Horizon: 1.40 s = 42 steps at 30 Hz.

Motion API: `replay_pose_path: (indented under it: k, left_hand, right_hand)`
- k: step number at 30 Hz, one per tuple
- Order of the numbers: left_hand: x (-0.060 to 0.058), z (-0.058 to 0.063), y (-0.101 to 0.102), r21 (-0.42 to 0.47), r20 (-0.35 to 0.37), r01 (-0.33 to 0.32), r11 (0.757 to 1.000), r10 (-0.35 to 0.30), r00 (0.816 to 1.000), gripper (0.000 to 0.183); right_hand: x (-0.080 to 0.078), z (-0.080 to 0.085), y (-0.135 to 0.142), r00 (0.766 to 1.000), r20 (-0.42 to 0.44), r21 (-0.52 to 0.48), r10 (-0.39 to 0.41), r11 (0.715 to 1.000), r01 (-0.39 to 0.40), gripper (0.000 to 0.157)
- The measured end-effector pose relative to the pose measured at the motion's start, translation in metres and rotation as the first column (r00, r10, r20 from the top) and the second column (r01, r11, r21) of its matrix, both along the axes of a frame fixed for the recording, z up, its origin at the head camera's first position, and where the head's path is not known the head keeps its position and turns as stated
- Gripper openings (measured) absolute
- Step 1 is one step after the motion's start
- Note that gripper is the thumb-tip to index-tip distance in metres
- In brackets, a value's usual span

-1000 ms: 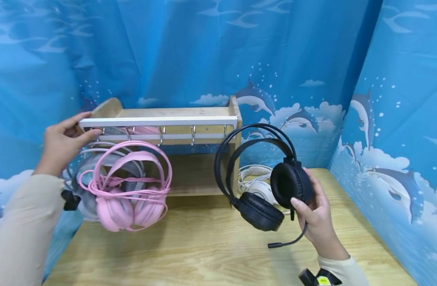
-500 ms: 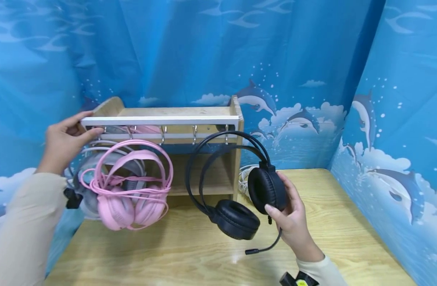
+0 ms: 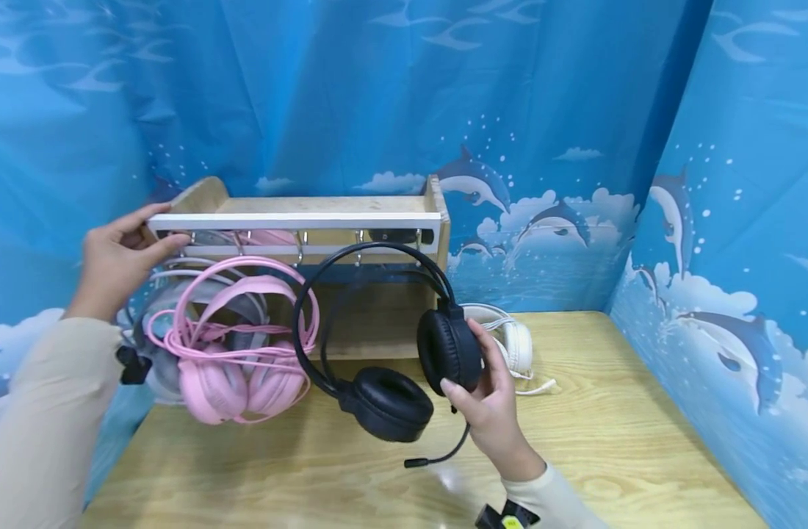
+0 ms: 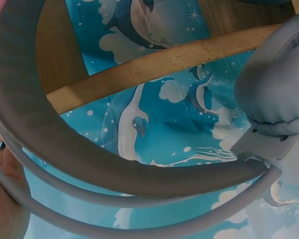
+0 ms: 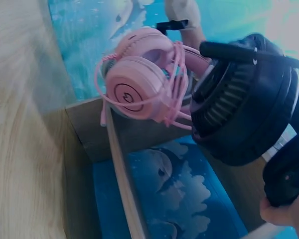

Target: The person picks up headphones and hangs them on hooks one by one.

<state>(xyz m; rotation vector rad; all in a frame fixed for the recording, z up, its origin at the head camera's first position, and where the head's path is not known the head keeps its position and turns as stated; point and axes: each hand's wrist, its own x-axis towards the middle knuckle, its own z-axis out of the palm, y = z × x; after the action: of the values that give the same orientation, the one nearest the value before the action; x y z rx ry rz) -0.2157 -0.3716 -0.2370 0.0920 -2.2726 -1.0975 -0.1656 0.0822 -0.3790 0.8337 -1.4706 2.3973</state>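
Note:
A black headset [image 3: 391,404] with a boom microphone hangs in the air in front of the wooden rack [image 3: 374,323]. My right hand [image 3: 493,411] grips it by the right ear cup, thumb in front; its headband overlaps the hooks in the head view. My left hand [image 3: 116,257] holds the left end of the rack's white hook rail [image 3: 298,222], fingers above and thumb in front. From the left hooks hangs a pink headset [image 3: 212,389] with its cable wound round it. Behind it is a grey headset [image 4: 139,179], mostly hidden in the head view.
White headphones [image 3: 519,345] with a white cable lie on the wooden table [image 3: 609,426], right of the rack. Several metal hooks [image 3: 359,239] line the rail. A blue dolphin-print curtain [image 3: 543,95] stands behind and at the right.
My right hand has carried the black headset leftward and slightly down, in front of the rack, uncovering the white headphones. My left hand stays on the rail.

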Motion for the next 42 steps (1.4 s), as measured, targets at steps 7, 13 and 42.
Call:
replay_pose_path:
  k: [7, 13, 42]
  left_hand:
    - [-0.001, 0.001, -0.001, -0.004, -0.014, 0.001, 1.0, -0.001, 1.0, 0.054]
    - [-0.002, 0.001, 0.0, 0.003, -0.025, 0.009, 1.0, -0.009, 1.0, 0.053]
    - [0.001, 0.001, 0.0, 0.015, 0.032, -0.007, 1.0, 0.007, 0.999, 0.053]
  right_hand:
    - [-0.001, -0.009, -0.024, 0.998, -0.035, -0.047, -0.044, 0.998, 0.042, 0.078]
    - [-0.002, -0.019, -0.04, 0.994, -0.023, -0.077, -0.105, 0.992, 0.103, 0.077]
    - [-0.018, -0.055, -0.079, 0.969, -0.08, -0.056, -0.233, 0.972, 0.229, 0.078]
